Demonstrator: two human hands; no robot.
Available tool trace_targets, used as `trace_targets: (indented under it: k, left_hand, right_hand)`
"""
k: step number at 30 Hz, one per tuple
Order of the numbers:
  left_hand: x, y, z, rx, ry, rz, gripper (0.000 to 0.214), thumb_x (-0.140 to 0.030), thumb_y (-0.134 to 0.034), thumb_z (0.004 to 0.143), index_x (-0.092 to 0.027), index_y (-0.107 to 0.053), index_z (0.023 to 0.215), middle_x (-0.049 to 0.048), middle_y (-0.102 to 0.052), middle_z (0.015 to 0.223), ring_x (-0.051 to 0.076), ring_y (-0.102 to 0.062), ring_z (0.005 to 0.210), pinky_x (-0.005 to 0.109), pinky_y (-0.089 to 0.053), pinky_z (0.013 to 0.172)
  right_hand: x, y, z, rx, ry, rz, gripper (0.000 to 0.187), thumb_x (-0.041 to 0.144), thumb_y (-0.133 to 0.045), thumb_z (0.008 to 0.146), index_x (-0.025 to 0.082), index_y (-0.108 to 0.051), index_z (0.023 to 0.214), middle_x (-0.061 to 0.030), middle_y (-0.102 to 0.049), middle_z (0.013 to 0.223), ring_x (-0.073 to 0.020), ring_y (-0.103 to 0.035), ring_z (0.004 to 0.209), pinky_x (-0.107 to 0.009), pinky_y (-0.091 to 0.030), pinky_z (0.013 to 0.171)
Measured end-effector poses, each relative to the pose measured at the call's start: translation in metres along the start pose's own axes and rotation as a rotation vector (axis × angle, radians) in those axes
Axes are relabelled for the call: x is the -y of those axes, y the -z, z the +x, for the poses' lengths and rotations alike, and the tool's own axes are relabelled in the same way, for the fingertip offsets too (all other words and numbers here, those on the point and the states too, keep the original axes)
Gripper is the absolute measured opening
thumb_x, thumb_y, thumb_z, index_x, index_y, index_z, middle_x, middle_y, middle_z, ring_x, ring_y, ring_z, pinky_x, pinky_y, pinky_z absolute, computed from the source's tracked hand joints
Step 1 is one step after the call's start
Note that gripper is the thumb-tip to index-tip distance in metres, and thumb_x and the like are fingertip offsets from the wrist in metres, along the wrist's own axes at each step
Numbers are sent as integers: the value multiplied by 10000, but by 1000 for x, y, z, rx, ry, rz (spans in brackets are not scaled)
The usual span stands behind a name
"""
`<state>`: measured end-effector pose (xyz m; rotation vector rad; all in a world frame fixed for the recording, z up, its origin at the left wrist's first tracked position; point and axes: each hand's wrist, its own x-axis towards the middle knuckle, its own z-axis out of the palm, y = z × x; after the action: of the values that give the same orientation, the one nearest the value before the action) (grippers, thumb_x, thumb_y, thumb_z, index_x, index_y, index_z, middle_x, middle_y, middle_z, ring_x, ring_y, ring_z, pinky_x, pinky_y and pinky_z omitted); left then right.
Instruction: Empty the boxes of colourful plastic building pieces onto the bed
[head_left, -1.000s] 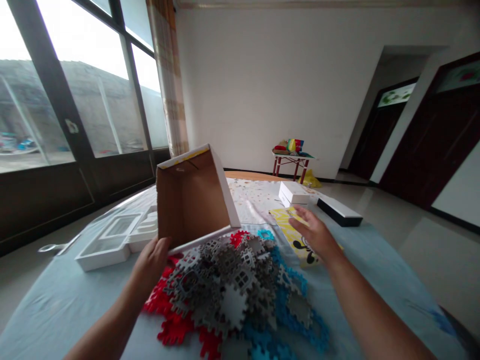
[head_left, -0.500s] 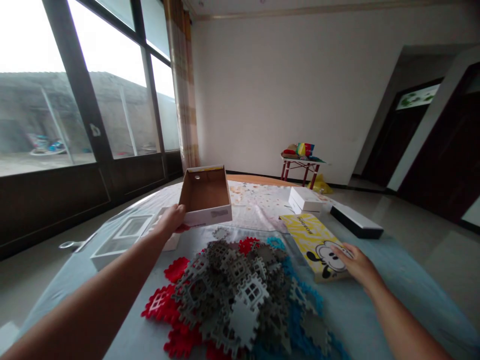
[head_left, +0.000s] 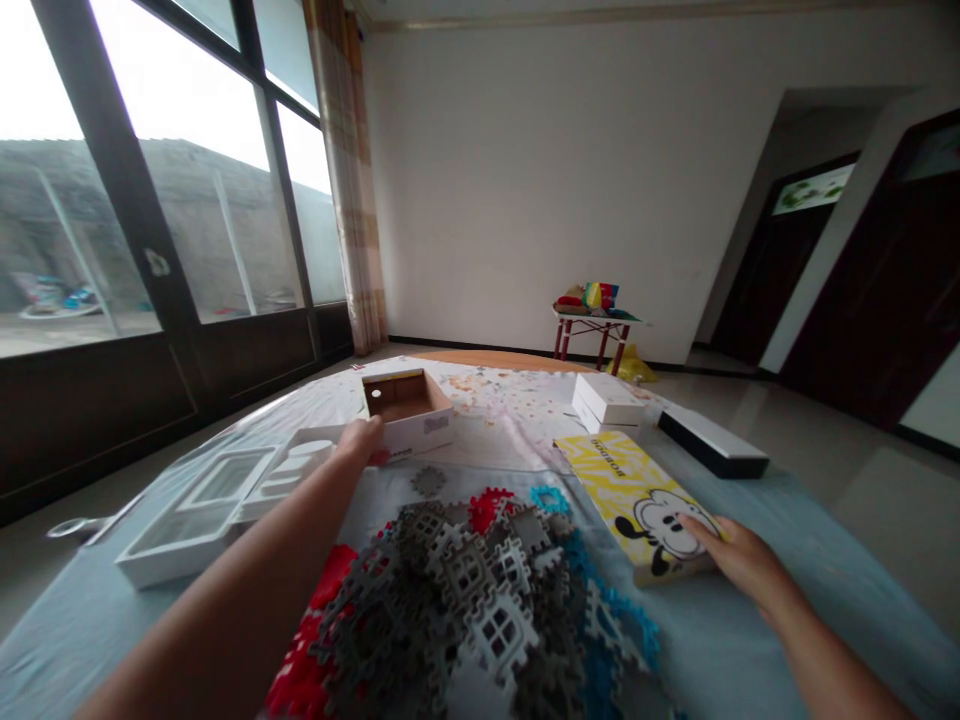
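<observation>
— On the table (head_left: 750, 640), left hand (head_left: 361, 441)?
— Grip closed on the open cardboard box (head_left: 409, 410), resting beyond the puzzle-piece pile (head_left: 480, 600).
— Right hand (head_left: 739, 560)?
— Fingers flat on the yellow lid (head_left: 626, 485), grasping nothing.

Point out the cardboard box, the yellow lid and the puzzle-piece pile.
cardboard box (head_left: 420, 425): head view, white front wall.
yellow lid (head_left: 615, 470): head view, patterned top face.
puzzle-piece pile (head_left: 480, 590): head view, grey pieces on top.

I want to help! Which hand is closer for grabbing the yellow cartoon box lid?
Probably the right hand: it already rests on the near corner of the flat yellow cartoon box lid. The left hand is far across, touching the open cardboard box.
</observation>
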<state>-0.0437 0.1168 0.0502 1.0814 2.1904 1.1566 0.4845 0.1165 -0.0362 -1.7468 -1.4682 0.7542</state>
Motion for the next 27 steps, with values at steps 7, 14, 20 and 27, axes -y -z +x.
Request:
trace_targets:
  k: [7,14,20,27]
  left_hand:
    - [25,23,-55,-113,-124,-207,343,-337,-409,859,-154,-455,1146,67,-590,947,118,-627,592,224,-484,434]
    - [71,47,-112,-204,-337,-265,342,-421,-401,805,-197,-516,1038,63,-591,985,151,-641,616,251,-501,445]
    - [87,43,-129,-266,-446,-238,340,-415,-366,830,-192,-527,1030,60,-620,944,147,-634,609,257,-498,490]
    - [91,44,-132,-229,-538,-115,318,-374,-345,848,-189,-533,1025,48,-651,840,153,-632,623,285,-503,582]
  right_hand:
    - [12,-5,-9,-54,25,-87,400,520,-603,583,168,-660,765,-96,-699,745,-295,-650,771,-309,-487,625]
    - [21,-23,-14,-93,52,79,494,467,-684,541,136,-615,902,-112,-691,856,-285,-643,822,-317,-503,655]
    - [43,-25,-16,-72,-39,537,494,365,-713,568,161,-570,994,-80,-691,810,-227,-653,681,-271,-489,492]
    - [167,-75,-15,78,106,908,229,221,-617,624,162,-599,845,-37,-681,724,-183,-633,612,-261,-495,475]
